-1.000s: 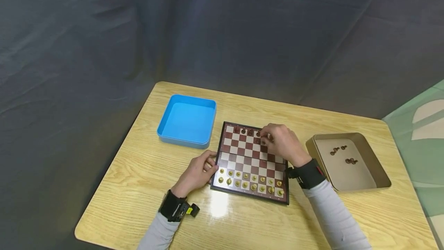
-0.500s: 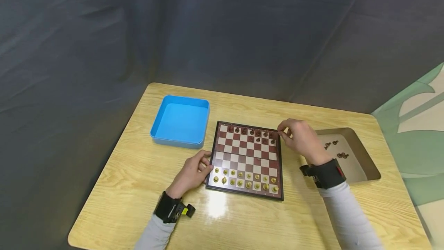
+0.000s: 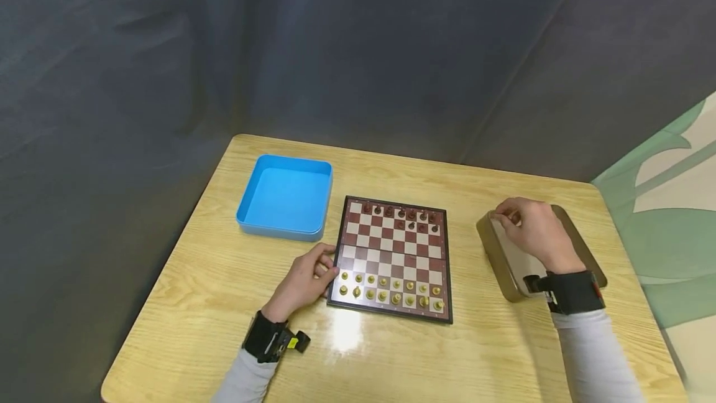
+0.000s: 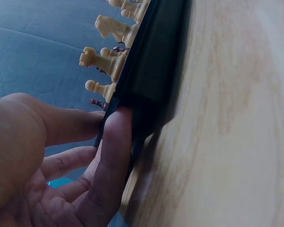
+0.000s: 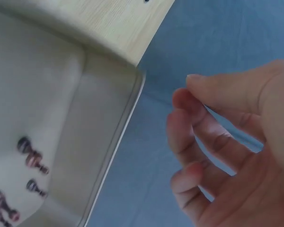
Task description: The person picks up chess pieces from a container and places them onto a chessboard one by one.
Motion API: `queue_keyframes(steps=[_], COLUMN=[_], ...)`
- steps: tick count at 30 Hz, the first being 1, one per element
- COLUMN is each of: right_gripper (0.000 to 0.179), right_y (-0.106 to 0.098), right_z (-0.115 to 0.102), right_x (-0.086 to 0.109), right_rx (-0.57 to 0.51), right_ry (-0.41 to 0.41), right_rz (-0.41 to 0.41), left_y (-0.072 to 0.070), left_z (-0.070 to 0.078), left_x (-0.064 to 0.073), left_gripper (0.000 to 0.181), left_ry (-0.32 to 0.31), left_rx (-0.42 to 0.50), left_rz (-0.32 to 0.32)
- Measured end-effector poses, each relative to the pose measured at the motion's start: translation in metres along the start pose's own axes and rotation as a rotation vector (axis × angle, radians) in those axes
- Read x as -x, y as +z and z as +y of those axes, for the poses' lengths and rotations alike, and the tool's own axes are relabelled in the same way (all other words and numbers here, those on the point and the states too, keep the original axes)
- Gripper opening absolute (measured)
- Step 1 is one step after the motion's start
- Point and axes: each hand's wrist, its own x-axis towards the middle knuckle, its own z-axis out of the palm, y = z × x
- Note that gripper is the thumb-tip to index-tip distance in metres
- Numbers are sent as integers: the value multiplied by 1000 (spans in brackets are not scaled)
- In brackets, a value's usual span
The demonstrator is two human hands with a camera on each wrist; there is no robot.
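Note:
A checkered chessboard (image 3: 414, 260) lies on the table, two rows of cream-yellow chess pieces (image 3: 396, 298) along its near side and dark brown ones (image 3: 411, 214) at the far side. My left hand (image 3: 304, 277) grips its left edge, fingers pinching the black rim (image 4: 149, 66) in the left wrist view. A rook (image 4: 102, 61) and a knight (image 4: 116, 30) stand near those fingers. Over the left wall of a tan box (image 3: 498, 263) hovers my right hand (image 3: 537, 229), fingers loosely bent, holding nothing. Several brown pieces (image 5: 33, 161) lie inside the box in the right wrist view.
A blue tray (image 3: 291, 201) stands at the back left of the wooden table (image 3: 224, 310). Dark cloth (image 3: 358, 61) hangs behind the table. A green and cream patterned surface (image 3: 665, 229) lies beyond the right edge.
My right hand has left a dark chess piece at the board's far right corner and moved right over the tan box. The left hand keeps its grip; the view has shifted slightly.

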Motion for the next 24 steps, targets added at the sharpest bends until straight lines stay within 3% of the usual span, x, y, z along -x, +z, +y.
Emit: queue_keyframes(steps=[6,11,24], right_gripper=[9,9,18], right_y=[-9,-10,-14], right_z=[16,26,49], right_x=[6,10,9], right_rx=[16,98,164], right_ry=[47,105,255], right_rz=[-40,-98,-353], left_y=[1,1,-1], left_z=[1,1,2], left_x=[-2,0,-1], left_gripper=[40,40,40], left_ry=[2,-31,-32], left_rx=[-10,-23,-6], left_rz=[-2,9,3])
